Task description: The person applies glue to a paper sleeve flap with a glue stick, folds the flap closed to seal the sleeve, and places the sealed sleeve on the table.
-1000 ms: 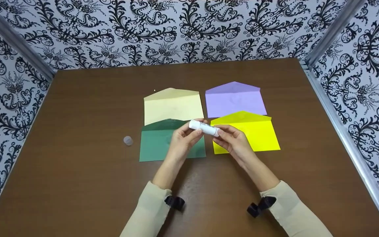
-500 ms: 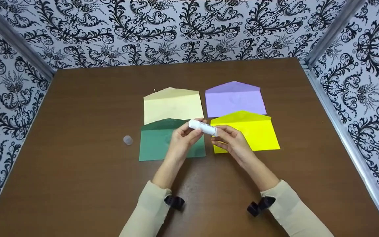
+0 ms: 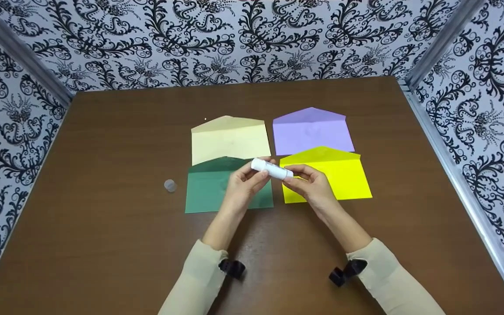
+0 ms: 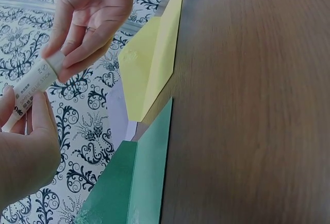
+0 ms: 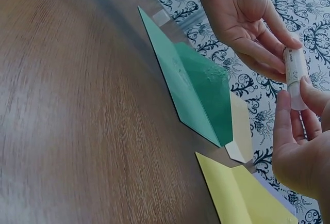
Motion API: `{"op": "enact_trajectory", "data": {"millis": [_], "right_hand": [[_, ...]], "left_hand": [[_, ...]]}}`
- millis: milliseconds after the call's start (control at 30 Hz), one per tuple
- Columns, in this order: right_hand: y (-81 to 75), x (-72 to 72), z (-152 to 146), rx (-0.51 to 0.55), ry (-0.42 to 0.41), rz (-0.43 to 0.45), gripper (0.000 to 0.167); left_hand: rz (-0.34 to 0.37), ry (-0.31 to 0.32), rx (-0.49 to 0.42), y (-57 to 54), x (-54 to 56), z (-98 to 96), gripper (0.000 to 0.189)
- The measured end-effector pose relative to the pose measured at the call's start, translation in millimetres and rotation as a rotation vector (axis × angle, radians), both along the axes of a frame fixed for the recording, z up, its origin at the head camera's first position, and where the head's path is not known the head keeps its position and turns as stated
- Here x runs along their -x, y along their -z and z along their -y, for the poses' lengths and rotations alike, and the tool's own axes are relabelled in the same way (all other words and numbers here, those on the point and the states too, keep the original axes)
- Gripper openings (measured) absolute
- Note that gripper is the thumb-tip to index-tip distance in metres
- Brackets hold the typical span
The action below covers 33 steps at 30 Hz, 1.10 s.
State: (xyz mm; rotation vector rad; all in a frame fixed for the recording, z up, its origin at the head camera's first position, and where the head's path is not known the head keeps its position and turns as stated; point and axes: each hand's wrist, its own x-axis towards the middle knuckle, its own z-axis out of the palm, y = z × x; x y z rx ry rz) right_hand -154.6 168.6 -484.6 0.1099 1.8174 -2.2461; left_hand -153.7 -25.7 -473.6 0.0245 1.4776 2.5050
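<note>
A white glue stick [image 3: 271, 169] is held in the air between both hands, over the near envelopes. My left hand [image 3: 239, 188] grips its barrel at the left end, thumb on the near side. The thumb and fingers of my right hand [image 3: 315, 188] pinch the narrower right end. Printed lettering on the barrel shows in the left wrist view. Below my left hand lies a green envelope [image 3: 206, 192], flap raised, with a shiny patch on the flap. A yellow envelope [image 3: 350, 179], its flap also up, lies under my right hand.
Behind these lie a cream envelope [image 3: 230, 142] and a purple envelope [image 3: 313, 138], both with flaps open. A small translucent cap [image 3: 170, 186] sits left of the green envelope. Patterned panels [image 3: 243, 39] border the brown table [image 3: 103, 245] at the back and sides.
My right fingers have shifted their hold at the glue stick's right end, baring more of its tip. The left hand, envelopes and cap have stayed in place.
</note>
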Motion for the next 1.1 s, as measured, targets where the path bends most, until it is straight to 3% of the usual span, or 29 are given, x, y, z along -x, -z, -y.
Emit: {"op": "enact_trajectory", "data": {"millis": [300,567,900,1100], "right_hand": [[-1.8,-0.8,-1.8,0.099,-0.026,0.042,0.024],[-3.8,-2.5,-1.4,0.110,-0.051,0.049,0.012],[-1.6,-3.7,0.3,0.091,-0.053,0.082,0.018],[-0.3,-4.8,1.8,0.092,-0.045,-0.012,0.028]], "left_hand": [[-0.003,-0.001,0.010,0.0,-0.3,-0.5,0.036],[-0.011,0.013,0.022,1.2,-0.7,-0.2,0.037],[-0.017,0.019,0.015,1.7,-0.9,-0.6,0.035],[-0.007,0.010,0.014,1.5,-0.6,0.6,0.037]]}}
